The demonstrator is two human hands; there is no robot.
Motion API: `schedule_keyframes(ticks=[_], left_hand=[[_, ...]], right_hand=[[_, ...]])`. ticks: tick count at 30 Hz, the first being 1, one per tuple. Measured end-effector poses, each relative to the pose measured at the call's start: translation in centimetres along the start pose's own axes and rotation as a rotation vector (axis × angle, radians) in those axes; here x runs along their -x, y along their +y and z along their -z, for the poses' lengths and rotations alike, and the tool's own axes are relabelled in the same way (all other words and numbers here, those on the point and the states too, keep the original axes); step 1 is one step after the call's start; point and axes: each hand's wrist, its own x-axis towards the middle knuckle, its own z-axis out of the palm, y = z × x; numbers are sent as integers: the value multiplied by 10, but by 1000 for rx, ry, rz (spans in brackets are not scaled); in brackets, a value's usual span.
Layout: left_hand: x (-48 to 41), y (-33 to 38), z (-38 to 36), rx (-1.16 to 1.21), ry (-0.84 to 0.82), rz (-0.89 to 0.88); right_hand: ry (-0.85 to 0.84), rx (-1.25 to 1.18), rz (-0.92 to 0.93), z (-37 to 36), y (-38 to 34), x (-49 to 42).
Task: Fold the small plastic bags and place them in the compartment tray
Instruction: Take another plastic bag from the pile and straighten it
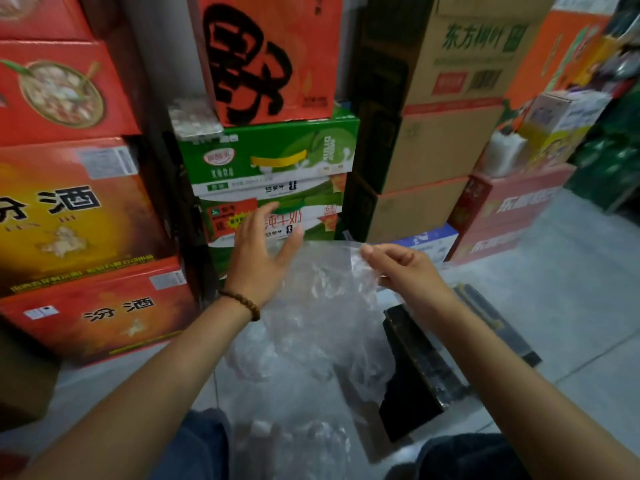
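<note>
A clear, crinkled plastic bag (325, 289) hangs in the air in front of me. My right hand (401, 268) pinches its upper right edge between thumb and curled fingers. My left hand (263, 251), with a bead bracelet on the wrist, is spread flat with straight fingers against the bag's upper left side. Below it a heap of more clear plastic bags (294, 393) lies on the floor between my knees. A dark compartment tray (426, 368) stands on the floor at the right, partly hidden by my right forearm.
Stacked cartons wall in the space ahead: red boxes (69, 209) at the left, green milk boxes (270, 188) in the middle, brown cartons (436, 147) at the right. Grey floor tiles (571, 306) stretch to the right of the tray.
</note>
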Motion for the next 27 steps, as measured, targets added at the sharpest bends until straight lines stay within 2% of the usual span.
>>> schedule_keyframes(ticks=[2,4,6,9,13,16,19,24,27], left_hand=[[-2,13,-3,-36,-161,-112],[-2,18,-11,2,-344,-88],[-4,15,-19,95,-403,-28],[-12,6,-21,224,-260,56],[-24,-7,-18,334,-32,220],[-27,-15,-17,348,30,283],[-29,-18,-19,332,62,320],[-29,-13,-22,342,127,349],[-30,-13,-21,312,94,401]], right_hand=[[-56,17,8,-5,-1,-1],[-99,1,-11,-7,2,-2],[-103,-11,-31,-6,3,-5],[-82,-14,-39,6,-3,-8],[-203,249,-48,33,-4,-7],[-285,242,-75,43,-2,-5],[-296,177,-48,44,-3,-4],[-247,265,-19,44,-1,-9],[-159,252,-8,44,0,-13]])
